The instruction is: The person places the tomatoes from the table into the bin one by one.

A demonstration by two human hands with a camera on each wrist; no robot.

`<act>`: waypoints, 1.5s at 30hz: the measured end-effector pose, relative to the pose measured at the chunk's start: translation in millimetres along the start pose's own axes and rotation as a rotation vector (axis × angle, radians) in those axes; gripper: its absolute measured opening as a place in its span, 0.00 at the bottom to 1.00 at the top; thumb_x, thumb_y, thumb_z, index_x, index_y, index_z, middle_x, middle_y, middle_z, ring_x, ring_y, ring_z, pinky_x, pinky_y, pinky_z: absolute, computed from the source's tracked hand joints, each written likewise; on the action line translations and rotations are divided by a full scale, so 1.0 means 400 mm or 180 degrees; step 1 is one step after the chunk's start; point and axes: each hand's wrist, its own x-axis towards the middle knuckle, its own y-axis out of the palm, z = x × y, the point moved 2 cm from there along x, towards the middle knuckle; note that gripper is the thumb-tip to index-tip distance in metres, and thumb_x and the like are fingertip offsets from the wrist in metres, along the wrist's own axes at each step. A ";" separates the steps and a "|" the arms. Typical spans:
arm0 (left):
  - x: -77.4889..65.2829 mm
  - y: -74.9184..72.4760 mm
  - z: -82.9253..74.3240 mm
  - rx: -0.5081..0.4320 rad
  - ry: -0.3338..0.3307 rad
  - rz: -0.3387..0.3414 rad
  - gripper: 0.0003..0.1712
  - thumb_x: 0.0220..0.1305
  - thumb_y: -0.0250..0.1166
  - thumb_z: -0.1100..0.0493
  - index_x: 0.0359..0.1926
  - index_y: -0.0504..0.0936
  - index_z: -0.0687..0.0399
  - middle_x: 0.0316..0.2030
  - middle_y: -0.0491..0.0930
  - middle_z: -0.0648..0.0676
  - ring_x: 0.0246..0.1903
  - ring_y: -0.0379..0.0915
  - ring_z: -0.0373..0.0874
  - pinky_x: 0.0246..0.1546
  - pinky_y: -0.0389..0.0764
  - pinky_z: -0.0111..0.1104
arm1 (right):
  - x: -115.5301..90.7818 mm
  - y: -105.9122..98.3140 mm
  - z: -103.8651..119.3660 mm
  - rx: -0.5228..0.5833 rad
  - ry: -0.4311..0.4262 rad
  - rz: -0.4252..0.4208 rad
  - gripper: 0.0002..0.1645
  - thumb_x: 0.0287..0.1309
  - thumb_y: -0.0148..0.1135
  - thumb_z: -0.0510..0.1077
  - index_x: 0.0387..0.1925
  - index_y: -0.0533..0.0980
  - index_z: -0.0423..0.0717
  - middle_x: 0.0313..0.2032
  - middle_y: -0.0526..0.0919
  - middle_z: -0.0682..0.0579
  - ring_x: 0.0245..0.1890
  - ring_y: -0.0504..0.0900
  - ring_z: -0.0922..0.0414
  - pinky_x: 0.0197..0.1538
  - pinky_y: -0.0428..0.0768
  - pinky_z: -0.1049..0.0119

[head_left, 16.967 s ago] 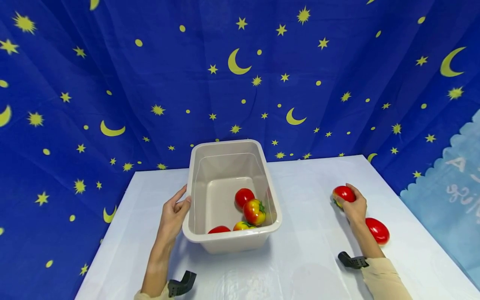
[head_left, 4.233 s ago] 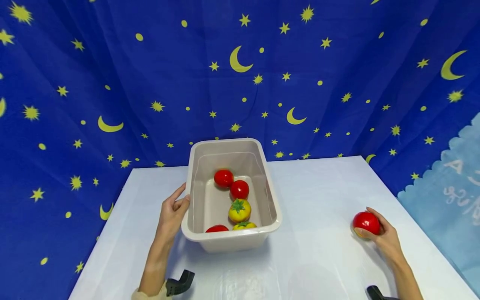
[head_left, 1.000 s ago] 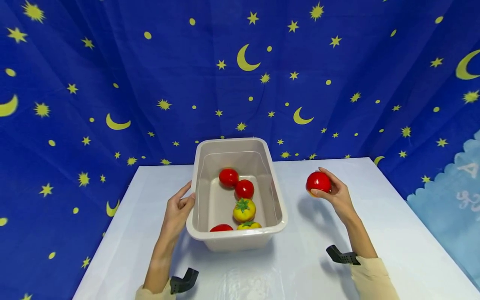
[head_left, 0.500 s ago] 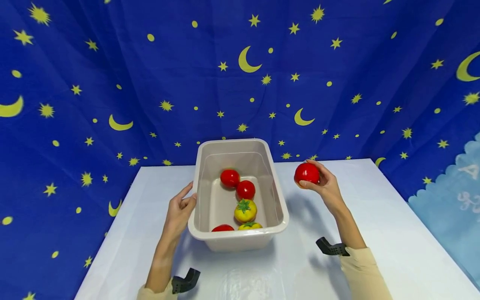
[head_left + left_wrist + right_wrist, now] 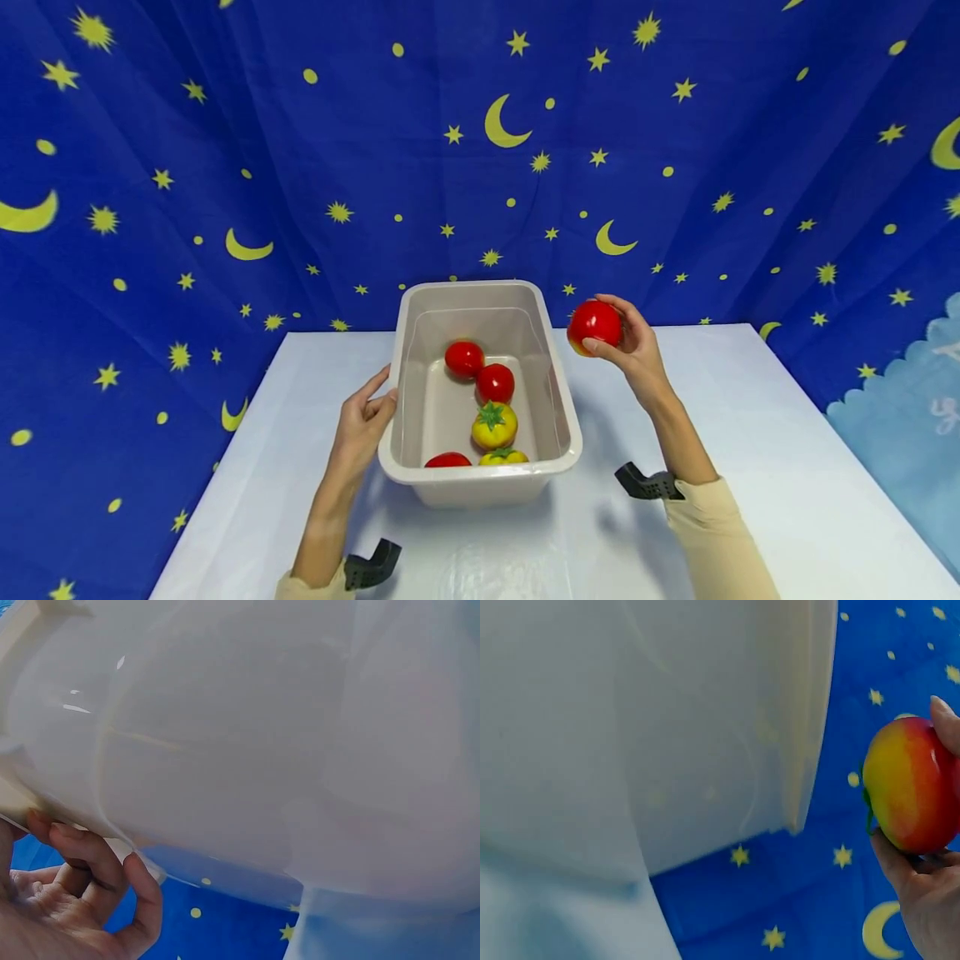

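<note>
In the head view my right hand (image 5: 639,360) holds a toy tomato (image 5: 592,325) in the air, just right of the grey plastic bin's far right corner. The right wrist view shows that tomato (image 5: 907,784) as red and yellow, with a bit of green leaf, between thumb and fingers. My left hand (image 5: 362,427) grips the left rim of the bin (image 5: 480,490); its fingers (image 5: 142,892) curl at the rim. Inside lie two red tomatoes (image 5: 464,359), a yellow one with a green leaf top (image 5: 494,426), and another red and another yellow tomato partly hidden by the near wall.
The bin stands on a white table (image 5: 750,467) near its back edge. A blue curtain (image 5: 360,150) with yellow stars and moons hangs behind. A light-blue panel (image 5: 900,417) shows at the right. Each wrist wears a black mount (image 5: 371,565).
Over the last second my right hand has carried the tomato leftward and up toward the bin. Earlier it gripped it on the table at right. My left hand stays on the rim.
</note>
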 end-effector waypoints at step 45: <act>0.003 -0.006 0.004 -0.0073 0.0017 0.0022 0.29 0.73 0.55 0.62 0.72 0.63 0.58 0.38 0.86 0.63 0.28 0.82 0.37 0.29 0.80 0.29 | 0.032 0.195 0.059 0.0111 -0.0232 0.0846 0.37 0.54 0.64 0.35 0.65 0.61 0.40 0.62 0.69 0.44 0.60 0.72 0.53 0.60 0.75 0.68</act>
